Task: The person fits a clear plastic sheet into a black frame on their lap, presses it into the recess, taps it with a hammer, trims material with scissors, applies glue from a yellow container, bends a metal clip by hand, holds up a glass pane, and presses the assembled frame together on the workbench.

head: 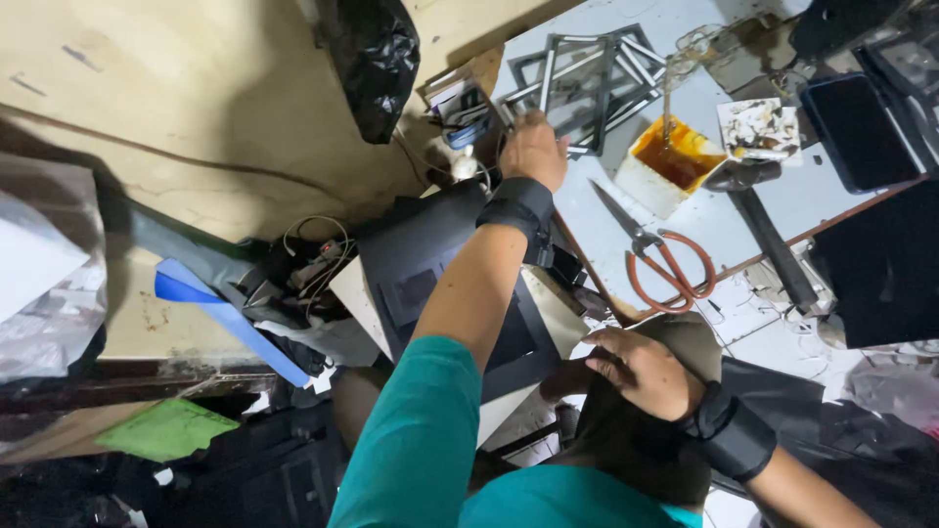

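Observation:
My left hand (533, 147), with a black wrist strap and a teal sleeve, reaches far out over the work table. Its fingers are curled on the near edge of a stack of grey rectangular frames (587, 73). My right hand (641, 372), also with a black wrist strap, lies flat with fingers apart on my knee in dark brown cloth (626, 440). It holds nothing. Under my left forearm lies a pile of black boards (421, 264).
On the pale table (606, 210) are orange-handled scissors (665, 264), a white tub of orange glue (675, 156) with a stick in it, a hammer (768, 235) and a dark flat screen (861, 127). A black plastic bag (377, 59), tangled wires (313, 259), a blue strip (235, 318) and a green sheet (166, 430) lie to the left.

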